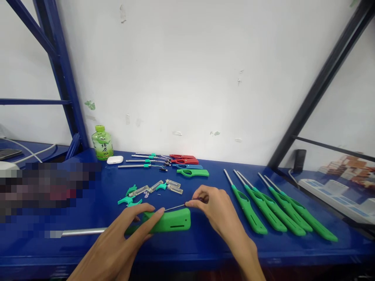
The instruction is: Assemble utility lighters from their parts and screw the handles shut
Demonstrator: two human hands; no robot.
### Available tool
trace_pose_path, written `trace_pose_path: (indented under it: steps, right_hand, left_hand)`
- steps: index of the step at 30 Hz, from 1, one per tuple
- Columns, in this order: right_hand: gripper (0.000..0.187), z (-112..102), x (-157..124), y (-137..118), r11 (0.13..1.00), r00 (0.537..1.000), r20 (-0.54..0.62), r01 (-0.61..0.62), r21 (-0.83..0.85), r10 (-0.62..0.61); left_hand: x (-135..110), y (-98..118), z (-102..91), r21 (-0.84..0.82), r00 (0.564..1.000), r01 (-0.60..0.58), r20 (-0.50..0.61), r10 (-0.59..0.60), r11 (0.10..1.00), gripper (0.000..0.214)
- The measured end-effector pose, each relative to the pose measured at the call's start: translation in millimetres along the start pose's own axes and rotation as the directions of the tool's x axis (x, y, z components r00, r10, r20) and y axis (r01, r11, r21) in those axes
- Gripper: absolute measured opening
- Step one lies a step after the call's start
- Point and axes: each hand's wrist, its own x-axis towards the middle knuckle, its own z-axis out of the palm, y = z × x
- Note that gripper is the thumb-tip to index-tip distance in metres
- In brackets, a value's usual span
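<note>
A green long-neck lighter (175,221) lies on its side in my left hand (129,234), whose fingers are wrapped round the body. Its metal tube (84,232) points left. My right hand (215,205) is closed in a pinch on a thin metal rod (175,207). The rod's far end meets the lighter's upper edge beside my left fingertips; its other end is hidden in my right fingers. Behind my hands lie several teal triggers (129,200), clear fuel tanks (156,186), a small spring (147,194) and a tiny pin (159,194).
Several green lighters (249,210) lie slanted at right on the blue table (205,242). Metal tubes with wires (134,166) and red, blue and green handle shells (193,172) line the back. A green tea bottle (102,144) and white case (115,160) stand back left.
</note>
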Motion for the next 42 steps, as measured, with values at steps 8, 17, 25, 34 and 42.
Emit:
trace_pose_path:
  steps: [8,17,25,34,42]
  right_hand:
    - [0.027,13,0,0,0.993,0.997,0.058,0.060,-0.098,-0.054]
    - [0.039,-8,-17,-40,0.975,0.956,0.258,0.088,0.206,-0.141]
    - [0.026,-23,-22,-51,0.986,0.929,0.364,-0.002,0.167,-0.060]
    - [0.051,-86,-23,-5,0.904,0.843,-0.420,-0.414,-0.106,0.336]
    - [0.041,-97,-20,26,0.708,0.761,-0.421,-0.633,-0.314,0.494]
  left_hand:
    - [2,3,-3.6,-0.016,1.000,0.010,0.029,-0.010,1.000,0.049]
    - [-3,-1,-2.5,-0.010,1.000,-0.007,0.005,0.007,1.000,0.047]
    - [1,-8,-4.7,0.016,0.995,-0.097,-0.017,0.097,0.995,0.059]
    - [0,-9,-1.7,-0.092,0.999,-0.003,-0.047,-0.001,0.996,0.042]
    - [-4,-23,17.9,-0.060,1.000,0.030,-0.001,-0.031,0.998,0.036]
